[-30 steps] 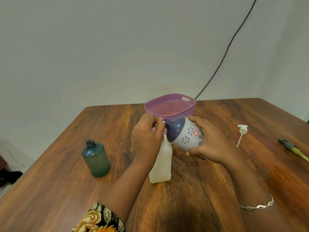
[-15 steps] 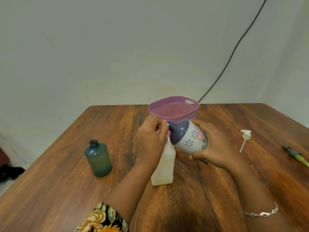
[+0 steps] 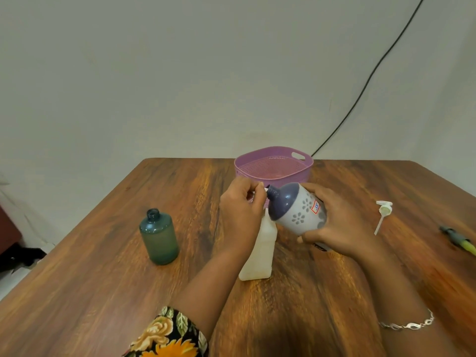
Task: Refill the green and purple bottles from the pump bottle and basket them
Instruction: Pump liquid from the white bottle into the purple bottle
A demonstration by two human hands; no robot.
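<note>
My right hand [image 3: 342, 222] grips the purple bottle [image 3: 296, 211], a grey body with flower marks and a dark purple top, tilted with its neck pointing left. Its open neck meets the pump head of the white pump bottle [image 3: 257, 253], which stands upright on the table. My left hand [image 3: 242, 212] curls over that pump head and hides it. The green bottle [image 3: 159, 237] stands uncapped to the left, apart from both hands. The purple basket [image 3: 273, 164] sits behind the hands with nothing visible in it.
A white pump cap with its tube [image 3: 382, 215] lies on the wooden table [image 3: 103, 279] to the right. A dark green and yellow object [image 3: 457, 239] lies near the right edge. A black cable [image 3: 360, 86] runs down the wall.
Both hands and the two bottles keep the same hold and pose. Only the camera view has shifted slightly.
</note>
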